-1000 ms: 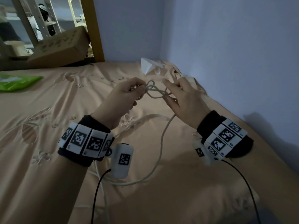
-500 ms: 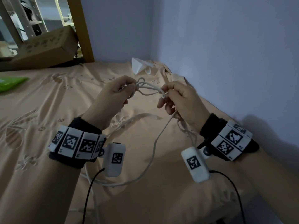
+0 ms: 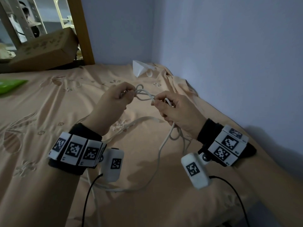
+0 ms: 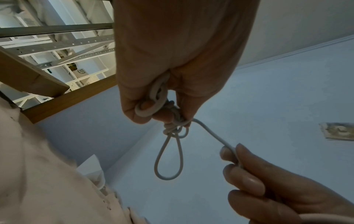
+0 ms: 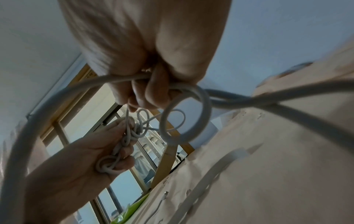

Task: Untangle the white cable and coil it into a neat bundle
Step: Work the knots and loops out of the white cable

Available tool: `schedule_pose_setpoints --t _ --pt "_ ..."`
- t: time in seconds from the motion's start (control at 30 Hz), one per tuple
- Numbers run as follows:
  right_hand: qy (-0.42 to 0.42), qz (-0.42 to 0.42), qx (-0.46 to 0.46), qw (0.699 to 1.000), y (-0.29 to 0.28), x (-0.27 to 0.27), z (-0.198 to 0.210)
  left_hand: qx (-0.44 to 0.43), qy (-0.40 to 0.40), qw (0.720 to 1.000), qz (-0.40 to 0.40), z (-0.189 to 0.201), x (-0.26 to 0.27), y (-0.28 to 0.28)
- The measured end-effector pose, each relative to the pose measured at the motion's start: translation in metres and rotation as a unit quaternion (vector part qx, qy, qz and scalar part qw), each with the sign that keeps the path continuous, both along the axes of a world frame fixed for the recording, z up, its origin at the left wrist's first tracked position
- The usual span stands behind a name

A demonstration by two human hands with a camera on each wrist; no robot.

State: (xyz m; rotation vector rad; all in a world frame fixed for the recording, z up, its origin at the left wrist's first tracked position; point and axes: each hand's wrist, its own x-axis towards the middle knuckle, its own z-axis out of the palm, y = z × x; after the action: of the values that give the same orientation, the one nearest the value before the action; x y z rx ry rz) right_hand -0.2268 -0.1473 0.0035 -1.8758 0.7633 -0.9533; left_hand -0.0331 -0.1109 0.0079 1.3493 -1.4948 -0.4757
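Left hand (image 3: 113,100) grips the knotted white cable (image 3: 144,95); right hand (image 3: 173,110), at three o'clock, pinches one strand. Pulling apart would likely tighten the knot.

cable (image 3: 158,154): white, turning pale grey where it knots between the hands
bedsheet (image 3: 49,112): peach, with embroidered flowers and leaves in the same tone
walls (image 3: 229,54): pale blue-violet, plain
wristbands (image 3: 77,149): black bands carrying white tiles printed with black square codes
wrist cameras (image 3: 113,163): white cases, each with one black code; thin black leads
packet (image 3: 9,86): bright green, far left
box (image 3: 44,46): brown cardboard with faint print, far left
post (image 3: 83,30): honey-coloured wood
folded paper (image 3: 139,68): white, far corner
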Motion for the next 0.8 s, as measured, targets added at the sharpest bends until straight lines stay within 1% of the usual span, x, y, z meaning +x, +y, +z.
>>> schedule_pose_setpoints --t 0.07,0.2,0.3,0.37,0.43,0.5,0.6,0.7,0.8 --pt "0.033 0.001 -0.029 0.999 0.005 0.001 0.003 0.003 0.018 1.0 -0.008 0.0 0.0 0.001" --pt "0.094 0.024 -0.047 0.994 0.011 0.001 0.003 -0.001 0.138 0.989 -0.046 0.0 0.004 0.002" --pt "0.099 0.029 -0.06 0.993 0.016 0.005 0.002 -0.008 0.155 0.987 -0.052 -0.002 0.01 0.002" --pt "0.076 0.027 -0.059 0.995 0.018 0.008 0.004 -0.007 0.132 0.99 -0.046 -0.004 0.011 0.002" --pt "0.059 0.026 -0.06 0.996 0.018 0.01 0.009 -0.003 0.074 0.997 -0.02 -0.007 0.01 -0.001" --pt "0.071 0.016 -0.075 0.995 0.019 0.009 0.017 -0.009 0.013 1.0 -0.005 -0.011 0.008 -0.002" --pt "0.07 -0.018 -0.122 0.99 0.016 0.007 0.026 0.018 -0.036 0.999 -0.01 -0.012 0.003 -0.001" --pt "0.043 -0.083 -0.146 0.985 0.007 0.003 0.032 0.059 -0.054 0.995 -0.055 -0.009 -0.001 0.003" --pt "0.065 -0.127 -0.182 0.973 -0.004 0.0 0.035 0.074 -0.052 0.989 -0.114 -0.002 -0.006 0.011"
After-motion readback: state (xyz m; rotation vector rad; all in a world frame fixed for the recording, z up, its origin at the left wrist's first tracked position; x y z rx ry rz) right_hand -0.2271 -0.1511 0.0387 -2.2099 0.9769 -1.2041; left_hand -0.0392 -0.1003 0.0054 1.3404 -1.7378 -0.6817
